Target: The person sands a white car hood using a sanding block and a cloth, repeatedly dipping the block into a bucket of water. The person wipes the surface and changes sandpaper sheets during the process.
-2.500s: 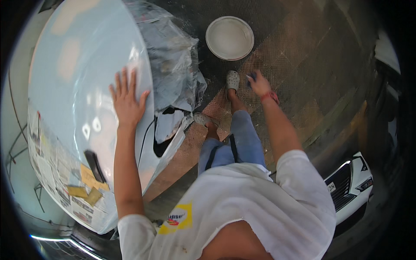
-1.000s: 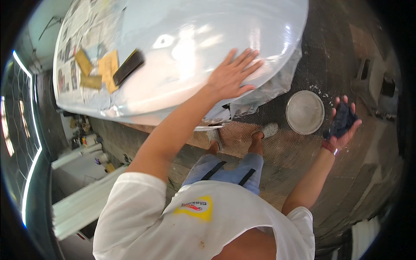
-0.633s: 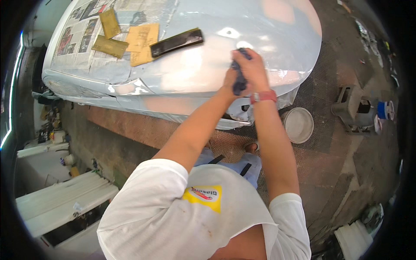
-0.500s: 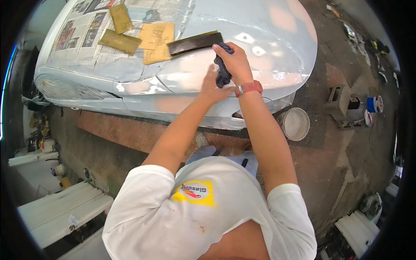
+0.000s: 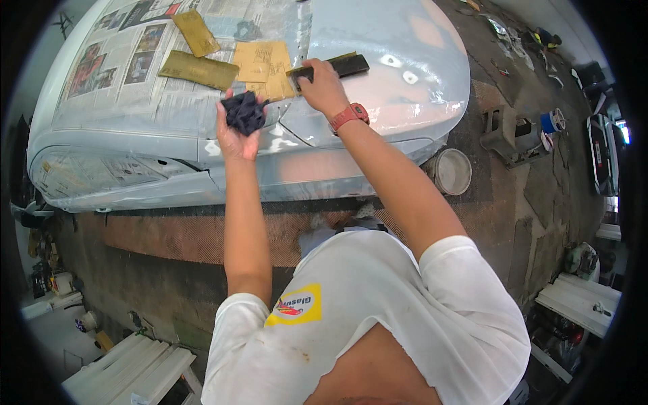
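Observation:
My left hand (image 5: 237,140) is turned palm up with a crumpled dark cloth (image 5: 244,113) held in it, above the newspaper-covered edge of the car. My right hand (image 5: 325,89), with a red watch at the wrist, grips the left end of a long black sanding block (image 5: 349,65) lying on the car body (image 5: 385,101). The car's surface is wet pale grey with pinkish patches. Left of the block lie tan sandpaper sheets (image 5: 270,66). Farther left are two yellowish-brown folded abrasive pieces, one upper (image 5: 196,34) and one lower (image 5: 198,70).
Newspaper (image 5: 145,50) masks the glass on the left. A round bucket (image 5: 452,172) stands on the floor by the car's right side, with a grey plastic step stool (image 5: 507,138) beyond it. White panels (image 5: 135,368) lie behind me on the left.
My hands have parted. The cloth, which was between both hands, is now in my left hand farther left. My right hand has let go of it and taken hold of the sanding block.

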The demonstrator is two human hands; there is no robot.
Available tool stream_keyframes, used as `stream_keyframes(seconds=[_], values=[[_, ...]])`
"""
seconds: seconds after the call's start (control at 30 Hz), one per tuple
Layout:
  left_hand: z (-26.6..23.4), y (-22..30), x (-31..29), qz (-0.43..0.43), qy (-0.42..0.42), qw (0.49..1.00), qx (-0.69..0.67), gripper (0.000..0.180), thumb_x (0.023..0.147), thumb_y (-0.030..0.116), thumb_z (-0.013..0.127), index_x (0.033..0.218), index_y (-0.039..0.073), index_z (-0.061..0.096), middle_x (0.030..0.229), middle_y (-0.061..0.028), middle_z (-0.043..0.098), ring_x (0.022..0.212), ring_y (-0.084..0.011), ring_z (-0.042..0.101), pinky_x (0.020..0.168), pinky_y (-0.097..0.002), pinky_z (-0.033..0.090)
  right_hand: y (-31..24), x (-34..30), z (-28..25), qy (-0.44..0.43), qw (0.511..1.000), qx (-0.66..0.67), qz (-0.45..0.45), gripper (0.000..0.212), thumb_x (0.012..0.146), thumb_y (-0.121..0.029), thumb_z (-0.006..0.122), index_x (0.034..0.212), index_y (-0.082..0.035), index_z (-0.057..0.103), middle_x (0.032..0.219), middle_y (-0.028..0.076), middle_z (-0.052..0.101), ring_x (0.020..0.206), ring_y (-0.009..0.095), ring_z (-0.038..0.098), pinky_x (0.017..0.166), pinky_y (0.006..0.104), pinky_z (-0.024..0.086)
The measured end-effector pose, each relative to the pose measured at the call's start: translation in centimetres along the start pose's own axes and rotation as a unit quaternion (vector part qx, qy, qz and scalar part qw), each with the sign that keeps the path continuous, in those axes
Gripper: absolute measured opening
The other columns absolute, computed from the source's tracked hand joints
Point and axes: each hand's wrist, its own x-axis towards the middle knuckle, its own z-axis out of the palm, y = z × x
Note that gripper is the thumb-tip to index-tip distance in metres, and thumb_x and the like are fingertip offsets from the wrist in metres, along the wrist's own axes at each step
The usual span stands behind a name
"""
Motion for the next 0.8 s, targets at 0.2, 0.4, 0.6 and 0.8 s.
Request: stream_keyframes(seconds=[0.2,0.4,0.6,0.8], values=[[0.1,0.1,-1.8,-0.026,0.037,0.996,-0.08,0.069,0.107,0.062,0.067,0.158,0.017,0.057,0.156,-0.0218,0.061,0.145,-0.0518,0.056,0.126,-0.0659,0.039,8.0,4.9,-3.7,-0.086,0.912,-0.393,-0.081,0.084,0.098,-0.007,0.069,0.174,-0.025,0.036,0.186,0.006,0.025,0.167,0.041,0.03,0.129,0.0689,0.033],[3.9,-1.7,-0.3,-0.03,0.063,0.997,0.042,0.075,0.105,0.069,0.065,0.158,0.015,0.056,0.157,-0.0244,0.059,0.142,-0.052,0.058,0.12,-0.0637,0.047,9.7,6.2,-5.1,-0.153,0.889,-0.382,-0.2,0.062,0.092,-0.02,0.077,0.152,-0.014,0.059,0.146,0.017,0.063,0.149,0.039,0.053,0.129,0.0596,0.035],[8.9,-7.3,3.0,-0.064,-0.001,0.95,0.305,0.048,0.108,0.047,0.074,0.142,0.014,0.068,0.133,-0.0126,0.073,0.111,-0.03,0.075,0.092,-0.0438,0.062,12.7,-1.3,-12.1,0.009,0.982,-0.188,0.0,0.078,0.089,-0.029,0.079,0.161,-0.014,0.052,0.136,0.019,0.062,0.132,0.041,0.061,0.109,0.0558,0.054],[19.7,-21.4,6.3,-0.008,-0.252,0.636,0.729,0.03,0.093,0.026,0.087,0.112,0.004,0.079,0.097,-0.0091,0.078,0.085,-0.0209,0.074,0.08,-0.0335,0.058,18.5,-5.4,-14.2,0.235,0.945,-0.128,0.188,0.081,0.089,-0.034,0.081,0.163,-0.018,0.051,0.127,0.023,0.055,0.121,0.044,0.063,0.099,0.0543,0.059]])
